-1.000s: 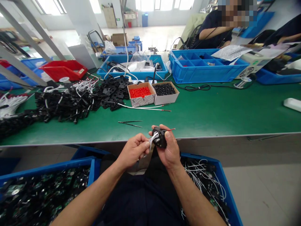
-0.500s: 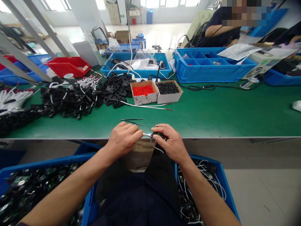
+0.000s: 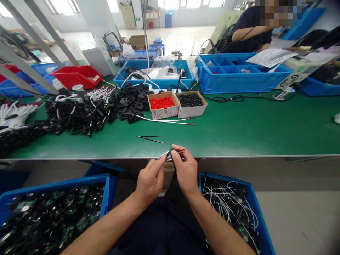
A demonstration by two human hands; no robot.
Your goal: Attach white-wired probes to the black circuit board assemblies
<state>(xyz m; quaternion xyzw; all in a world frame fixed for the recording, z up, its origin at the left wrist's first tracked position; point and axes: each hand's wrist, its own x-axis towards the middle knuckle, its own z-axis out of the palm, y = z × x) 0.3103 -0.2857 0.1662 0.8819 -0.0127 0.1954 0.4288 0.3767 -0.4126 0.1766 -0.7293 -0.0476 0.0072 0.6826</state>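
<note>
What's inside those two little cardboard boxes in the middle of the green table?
The left small cardboard box is heaped with small bright red pieces. The right small cardboard box holds small black pieces. Only the top layers show, and the pieces are too small to identify.

Both hands, left hand [image 3: 150, 180] and right hand [image 3: 186, 170], are being drawn back off the table edge; the small black wired part [image 3: 171, 156] is now being pinched between fingertips, mostly hidden.
</note>
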